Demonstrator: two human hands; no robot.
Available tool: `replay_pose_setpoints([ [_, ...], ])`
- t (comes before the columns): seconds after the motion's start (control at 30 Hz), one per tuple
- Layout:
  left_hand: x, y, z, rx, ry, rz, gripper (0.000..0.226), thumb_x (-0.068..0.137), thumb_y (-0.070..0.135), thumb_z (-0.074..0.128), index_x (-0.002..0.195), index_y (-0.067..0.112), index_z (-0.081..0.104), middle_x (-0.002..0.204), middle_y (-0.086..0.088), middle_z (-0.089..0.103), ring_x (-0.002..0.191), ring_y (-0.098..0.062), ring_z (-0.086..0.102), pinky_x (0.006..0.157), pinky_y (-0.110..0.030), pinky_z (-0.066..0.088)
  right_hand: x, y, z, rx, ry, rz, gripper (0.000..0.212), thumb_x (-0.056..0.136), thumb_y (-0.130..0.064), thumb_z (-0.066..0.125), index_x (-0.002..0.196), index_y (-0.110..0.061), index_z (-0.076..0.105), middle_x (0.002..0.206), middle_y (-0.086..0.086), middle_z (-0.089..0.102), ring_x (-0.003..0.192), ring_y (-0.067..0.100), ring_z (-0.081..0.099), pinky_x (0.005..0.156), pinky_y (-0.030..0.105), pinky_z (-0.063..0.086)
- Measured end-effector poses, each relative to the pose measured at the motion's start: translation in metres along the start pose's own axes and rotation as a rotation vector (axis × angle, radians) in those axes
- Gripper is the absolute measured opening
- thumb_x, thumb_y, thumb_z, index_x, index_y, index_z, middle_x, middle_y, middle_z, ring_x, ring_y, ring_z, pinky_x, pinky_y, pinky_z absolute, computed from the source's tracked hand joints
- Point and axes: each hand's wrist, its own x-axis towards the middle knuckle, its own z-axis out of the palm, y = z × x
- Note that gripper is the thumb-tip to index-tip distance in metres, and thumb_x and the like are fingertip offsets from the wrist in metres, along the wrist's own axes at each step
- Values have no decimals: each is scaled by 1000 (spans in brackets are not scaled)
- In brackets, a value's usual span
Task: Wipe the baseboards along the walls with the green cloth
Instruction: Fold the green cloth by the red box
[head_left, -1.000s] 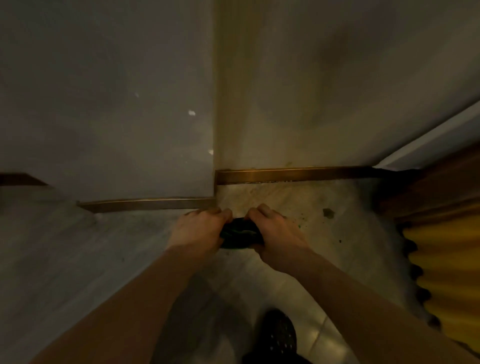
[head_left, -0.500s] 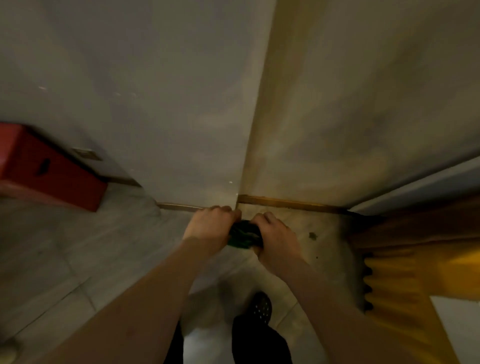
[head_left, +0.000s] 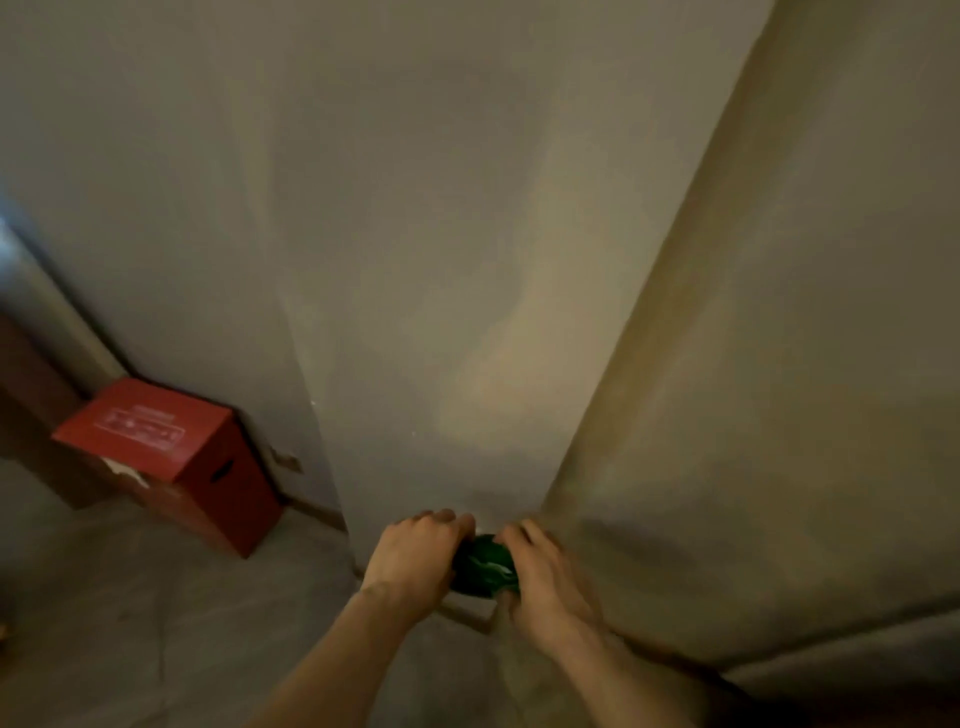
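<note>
At wall corner: your left hand (head_left: 415, 558) and right hand (head_left: 540, 577) both clench bunched green cloth (head_left: 485, 566); view has swung up, brown baseboard strip (head_left: 467, 616) nearly hidden, wiping paused.

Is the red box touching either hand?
No: the red box sits on the floor far left, well apart from both hands, which grip the green cloth.
</note>
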Motion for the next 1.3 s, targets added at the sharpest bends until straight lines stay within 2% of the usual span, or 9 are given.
replay_pose_setpoints([
  [0.17,-8,-59,-64,-20,131,-60,27,86,21,63,110,28,52,115,3,62,108,-25,60,79,-38,47,48,-69,-37,-96,74,-130,46,79,-18,70,117,-30,46,121,-4,47,104,27,57,78,39,50],
  [0.33,-32,-146,-122,-12,282,-147,26,86,22,62,109,29,53,115,4,63,106,-26,62,80,-41,51,104,-165,-55,-133,141,-304,47,80,-21,69,120,-30,47,124,-5,47,108,24,56,81,37,50],
  [0.53,-75,-270,-179,-6,460,-232,27,88,25,66,113,30,56,115,5,64,106,-22,61,84,-40,51,161,-300,-48,-104,198,-450,45,80,-21,68,120,-31,50,122,-6,48,109,22,56,81,39,52],
  [0.7,-118,-362,-217,42,561,-305,27,86,29,68,109,32,55,111,7,64,102,-19,61,72,-31,43,196,-408,-38,-68,241,-580,45,78,-19,69,117,-33,51,117,-9,50,105,19,55,79,39,51],
  [0.87,-151,-439,-259,68,662,-366,27,87,27,69,111,30,55,108,8,63,100,-19,61,75,-35,52,225,-503,-34,-31,293,-678,52,74,-14,72,117,-34,52,114,-11,51,103,16,53,73,32,49],
  [1.07,-158,-499,-281,80,718,-386,26,89,25,69,111,30,56,104,8,63,94,-16,61,75,-34,52,259,-561,-26,-33,294,-698,54,74,-16,76,119,-33,52,114,-12,52,100,14,54,72,29,49],
  [1.3,-130,-556,-250,28,651,-439,29,89,27,71,113,29,56,104,6,64,94,-17,62,72,-31,47,311,-579,13,-44,194,-693,52,77,-13,76,120,-31,54,116,-12,53,104,12,53,77,27,50],
])
